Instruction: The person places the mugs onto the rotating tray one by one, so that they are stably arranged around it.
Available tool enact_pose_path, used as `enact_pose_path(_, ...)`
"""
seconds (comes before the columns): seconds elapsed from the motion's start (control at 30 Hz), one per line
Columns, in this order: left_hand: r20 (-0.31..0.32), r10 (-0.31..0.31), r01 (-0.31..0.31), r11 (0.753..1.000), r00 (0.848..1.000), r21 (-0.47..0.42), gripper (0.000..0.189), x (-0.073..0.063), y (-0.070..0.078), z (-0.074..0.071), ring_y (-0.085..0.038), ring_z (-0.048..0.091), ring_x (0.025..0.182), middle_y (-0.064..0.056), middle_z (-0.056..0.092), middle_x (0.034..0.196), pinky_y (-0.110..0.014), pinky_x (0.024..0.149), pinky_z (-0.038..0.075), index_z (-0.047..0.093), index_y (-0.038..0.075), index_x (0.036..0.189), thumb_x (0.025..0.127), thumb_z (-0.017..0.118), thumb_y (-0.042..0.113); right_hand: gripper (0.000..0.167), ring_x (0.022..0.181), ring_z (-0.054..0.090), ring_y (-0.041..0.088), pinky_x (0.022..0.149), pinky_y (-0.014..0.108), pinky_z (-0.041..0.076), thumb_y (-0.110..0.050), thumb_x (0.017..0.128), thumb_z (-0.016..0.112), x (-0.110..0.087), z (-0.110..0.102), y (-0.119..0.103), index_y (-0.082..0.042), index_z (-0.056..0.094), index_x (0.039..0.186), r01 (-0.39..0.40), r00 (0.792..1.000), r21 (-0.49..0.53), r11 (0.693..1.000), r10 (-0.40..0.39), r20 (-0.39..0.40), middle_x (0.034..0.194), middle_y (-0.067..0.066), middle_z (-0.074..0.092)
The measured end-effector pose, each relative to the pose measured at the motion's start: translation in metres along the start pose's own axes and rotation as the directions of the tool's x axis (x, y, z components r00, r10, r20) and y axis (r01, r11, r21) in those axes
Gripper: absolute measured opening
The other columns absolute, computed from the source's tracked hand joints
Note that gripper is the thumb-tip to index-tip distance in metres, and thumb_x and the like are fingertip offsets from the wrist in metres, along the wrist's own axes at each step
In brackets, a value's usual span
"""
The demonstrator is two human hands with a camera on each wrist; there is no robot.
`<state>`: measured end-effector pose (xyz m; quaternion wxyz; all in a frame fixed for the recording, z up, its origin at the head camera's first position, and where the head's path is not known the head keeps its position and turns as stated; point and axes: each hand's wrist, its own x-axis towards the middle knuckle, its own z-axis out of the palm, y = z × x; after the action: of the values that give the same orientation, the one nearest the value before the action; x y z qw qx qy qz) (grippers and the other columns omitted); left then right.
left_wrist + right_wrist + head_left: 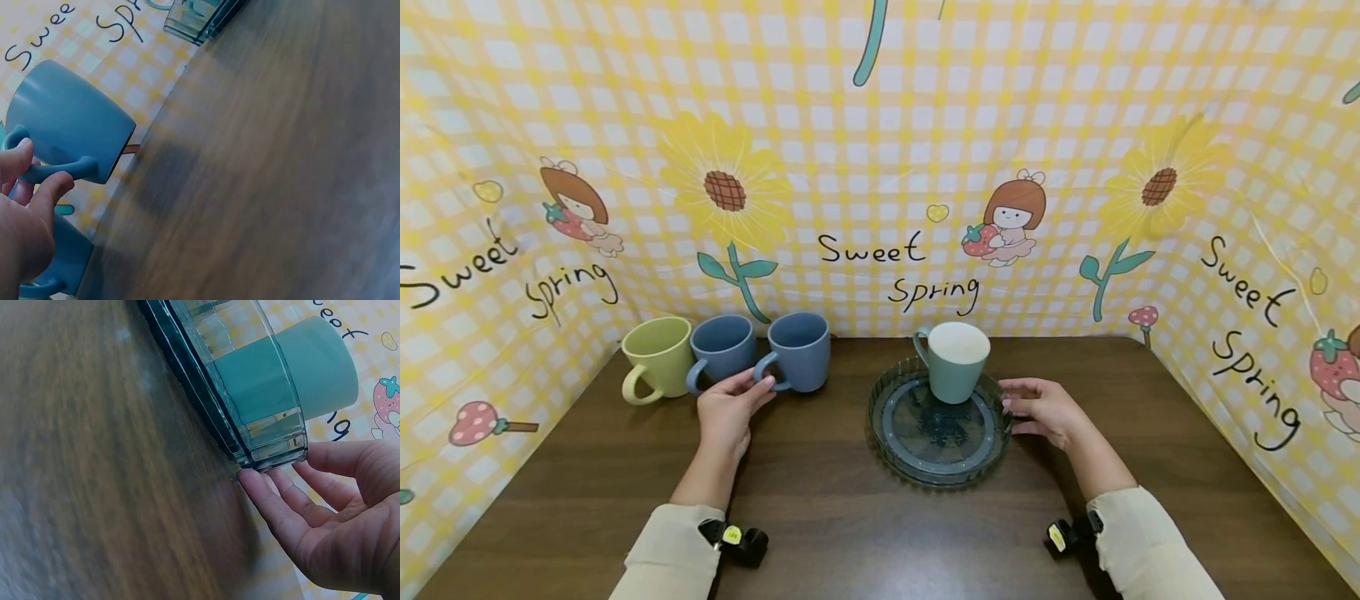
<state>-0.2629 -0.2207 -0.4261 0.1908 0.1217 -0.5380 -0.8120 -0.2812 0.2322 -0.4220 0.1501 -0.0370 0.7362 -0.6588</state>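
My left hand (726, 417) pinches the handle of a blue mug (803, 358). In the left wrist view this mug's base hangs slightly above the tabletop. Just left of it stands a second blue mug (724, 346), partly behind my left hand. A yellow-green mug (658, 354) is at the far left of the row. My right hand (1048, 408) touches the right side of a round dark glass tray (887, 454), its fingers fairly straight, at the rim and near the base. Inside the tray, toward its back, a green mug (957, 367) with a white interior stands upright.
Everything is on a dark wooden table (820, 533). A yellow checked cloth (865, 167) with flowers and lettering hangs behind the table and along both sides. Black wrist cameras (745, 543) are strapped over the beige sleeves.
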Motion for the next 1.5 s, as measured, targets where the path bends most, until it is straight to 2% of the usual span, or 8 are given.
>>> enact_pose_path(0.43,0.051,-0.003,0.004,1.0,0.999,-0.023,0.023,-0.008,0.004,0.012,-0.013,0.07,0.068,-0.003,0.067,0.073,-0.031,0.068,0.06,0.076,0.004,0.085,0.078,0.072,-0.017,0.049,0.092,0.059,0.017,0.073,0.036,0.059,0.0,0.094,0.058,-0.002,0.0,0.0,0.012,0.041,0.138,0.003,1.0,0.023,1.0,-0.003,0.001,0.134,0.026,0.048)
enact_pose_path(0.63,0.081,0.01,-0.008,1.0,0.997,-0.025,0.03,-0.012,0.007,0.017,-0.012,0.069,0.067,-0.003,0.069,0.073,-0.031,0.068,0.06,0.076,0.013,0.078,0.078,0.071,-0.018,0.049,0.093,0.059,0.017,0.074,0.037,0.059,-0.001,0.095,0.058,-0.002,0.0,0.0,0.012,0.041,0.139,0.0,1.0,0.015,1.0,0.0,0.002,0.133,0.026,0.048)
enact_pose_path(0.87,0.111,0.03,-0.025,0.998,0.993,-0.049,0.03,-0.017,0.008,0.022,-0.013,0.07,0.068,-0.003,0.069,0.074,-0.031,0.067,0.06,0.075,0.011,0.078,0.078,0.071,-0.018,0.048,0.094,0.06,0.018,0.074,0.037,0.059,-0.001,0.095,0.058,-0.002,0.0,0.0,0.012,0.041,0.139,-0.002,1.0,0.012,1.0,0.002,0.002,0.133,0.027,0.048)
enact_pose_path(1.5,0.175,-0.001,0.014,0.997,0.985,-0.074,0.033,-0.026,0.011,0.033,-0.013,0.069,0.07,-0.003,0.07,0.076,-0.032,0.069,0.06,0.077,0.013,0.077,0.08,0.069,-0.019,0.048,0.097,0.059,0.018,0.075,0.037,0.058,0.0,0.096,0.056,-0.002,0.0,0.001,0.012,0.04,0.139,0.003,1.0,0.007,1.0,-0.003,0.01,0.132,0.026,0.05)
